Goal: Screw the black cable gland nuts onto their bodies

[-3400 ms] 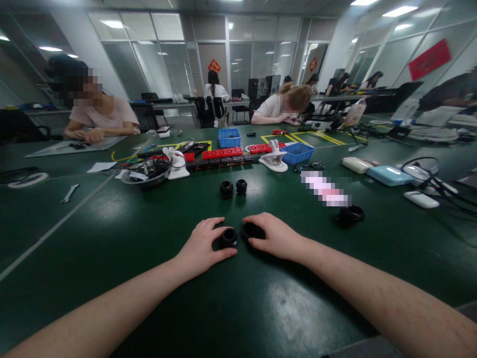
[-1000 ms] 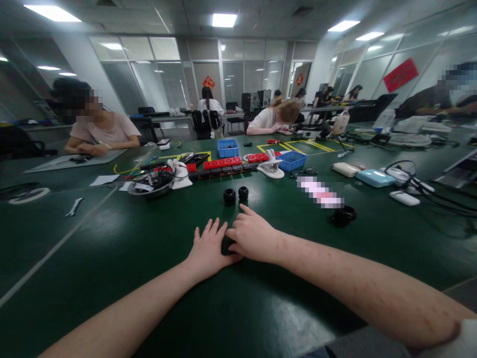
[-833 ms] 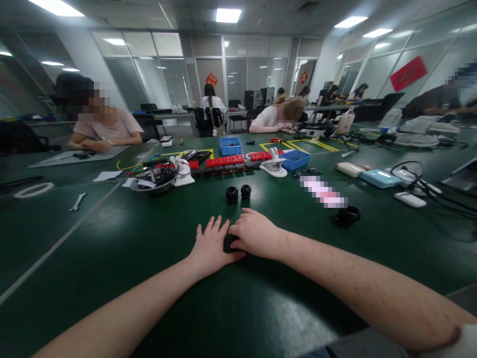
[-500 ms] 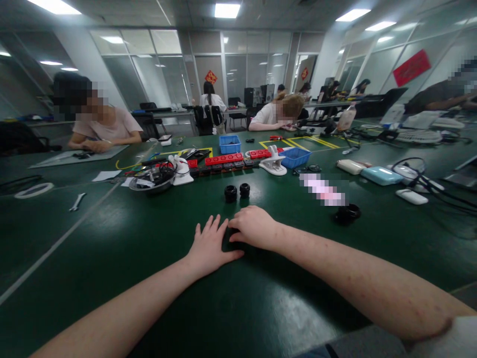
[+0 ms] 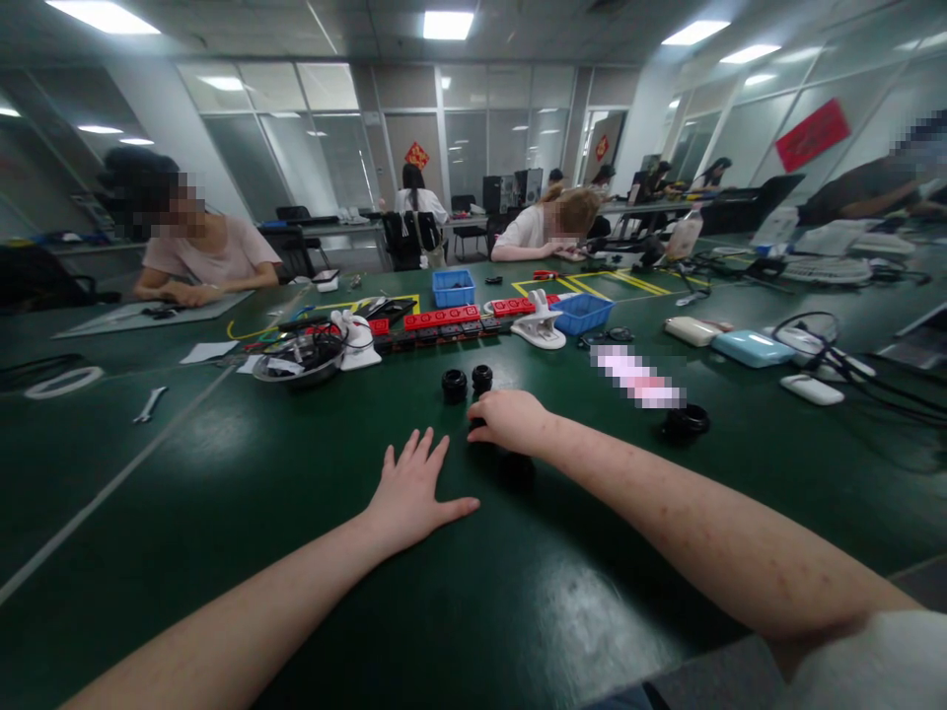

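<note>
My left hand (image 5: 411, 493) lies flat on the green tabletop with its fingers spread and nothing in it. To its right, my right hand (image 5: 512, 422) is curled, its fingertips closed around a small black part (image 5: 478, 423) that is mostly hidden. Just beyond those fingers stand two black ribbed, round fittings (image 5: 454, 386), side by side. A dark round piece (image 5: 516, 469) sits in the shadow under my right wrist; I cannot make out its kind. Farther right lies a larger black ring-shaped part (image 5: 686, 422).
Behind the fittings are a red-and-black strip (image 5: 442, 318), white clamps (image 5: 540, 323), blue bins (image 5: 454, 287) and a metal bowl of wires (image 5: 297, 361). A wrench (image 5: 151, 405) lies left. Right are a light-blue case (image 5: 753, 348) and cables. Other people sit across the table.
My right hand has moved slightly forward and right, away from my left hand, uncovering the dark piece below its wrist. My left hand stays spread on the table.
</note>
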Demonstrator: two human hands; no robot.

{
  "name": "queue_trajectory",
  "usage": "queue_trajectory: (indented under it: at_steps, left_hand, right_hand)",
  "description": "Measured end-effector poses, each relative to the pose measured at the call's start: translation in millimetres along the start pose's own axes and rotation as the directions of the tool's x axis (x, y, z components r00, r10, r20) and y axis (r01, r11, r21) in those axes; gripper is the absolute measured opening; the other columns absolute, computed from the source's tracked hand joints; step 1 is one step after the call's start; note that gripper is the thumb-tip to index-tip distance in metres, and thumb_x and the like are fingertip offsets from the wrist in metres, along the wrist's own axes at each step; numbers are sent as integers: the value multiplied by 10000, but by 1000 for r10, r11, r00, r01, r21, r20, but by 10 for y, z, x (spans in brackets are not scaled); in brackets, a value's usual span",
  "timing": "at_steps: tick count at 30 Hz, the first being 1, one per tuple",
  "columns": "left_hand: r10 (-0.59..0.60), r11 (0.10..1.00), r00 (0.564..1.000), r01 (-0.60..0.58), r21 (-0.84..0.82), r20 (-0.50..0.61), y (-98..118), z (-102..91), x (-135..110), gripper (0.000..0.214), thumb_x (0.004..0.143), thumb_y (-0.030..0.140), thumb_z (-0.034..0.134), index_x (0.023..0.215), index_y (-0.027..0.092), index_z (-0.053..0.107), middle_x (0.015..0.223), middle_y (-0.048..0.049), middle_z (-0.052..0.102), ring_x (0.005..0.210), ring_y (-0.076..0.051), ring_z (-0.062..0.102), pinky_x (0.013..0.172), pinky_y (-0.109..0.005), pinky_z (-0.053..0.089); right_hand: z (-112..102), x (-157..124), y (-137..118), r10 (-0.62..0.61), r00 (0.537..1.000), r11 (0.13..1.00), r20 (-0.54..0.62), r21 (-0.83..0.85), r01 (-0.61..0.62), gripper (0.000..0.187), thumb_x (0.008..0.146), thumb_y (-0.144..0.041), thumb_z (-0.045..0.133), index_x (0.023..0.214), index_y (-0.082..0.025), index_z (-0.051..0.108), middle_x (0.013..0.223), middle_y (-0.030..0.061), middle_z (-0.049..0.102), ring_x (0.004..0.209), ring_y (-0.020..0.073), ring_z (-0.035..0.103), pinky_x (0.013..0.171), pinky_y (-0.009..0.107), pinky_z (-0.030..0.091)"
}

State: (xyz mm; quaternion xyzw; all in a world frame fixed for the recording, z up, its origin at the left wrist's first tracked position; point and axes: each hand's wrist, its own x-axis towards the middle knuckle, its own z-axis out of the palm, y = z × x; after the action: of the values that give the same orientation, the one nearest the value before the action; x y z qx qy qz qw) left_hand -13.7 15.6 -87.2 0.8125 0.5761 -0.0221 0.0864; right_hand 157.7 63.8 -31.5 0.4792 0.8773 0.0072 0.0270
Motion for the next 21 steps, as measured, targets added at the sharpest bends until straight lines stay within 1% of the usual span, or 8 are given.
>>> queue_trajectory:
  at_steps: [7, 11, 15, 21]
  left_hand:
    - [7, 1000, 1000, -7, -4, -9, 1, -5, -9, 971, 645, 792, 335, 1385, 173, 224, 1460, -138, 130, 1330, -335, 73, 1024, -568, 109]
    - [15, 1000, 1000, -15, -10, -11, -14, 11, -7, 957, 654, 784, 338, 1388, 181, 216, 1463, -129, 127, 1328, -340, 73, 1023, -570, 106]
    - [14, 1000, 1000, -14, -14, -13, -14, 13, -9, 956, 656, 783, 343, 1386, 178, 220, 1462, -133, 124, 1331, -332, 63, 1025, -567, 98]
    - [19, 1000, 1000, -19, -14, -17, -5, 5, -14, 972, 652, 797, 324, 1388, 170, 212, 1461, -138, 123, 1331, -332, 65, 1023, -574, 100]
  right_hand:
    - [53, 33, 133, 52, 998, 999, -24, 15, -52, 285, 785, -414, 553, 980, -223, 634, 955, 60, 640, 866, 208, 600, 614, 234, 426]
    - [131, 47, 234, 61, 996, 998, -72, 25, -59, 303, 797, -441, 525, 989, -226, 618, 976, 57, 615, 863, 207, 594, 586, 232, 403]
    - [222, 29, 309, 69, 990, 997, -123, 37, -65, 312, 820, -457, 486, 994, -222, 598, 981, 52, 589, 804, 177, 595, 560, 223, 374]
    - [359, -18, 413, 90, 976, 996, -200, 45, -83, 299, 859, -423, 440, 1006, -196, 564, 991, 53, 556, 832, 154, 573, 603, 219, 366]
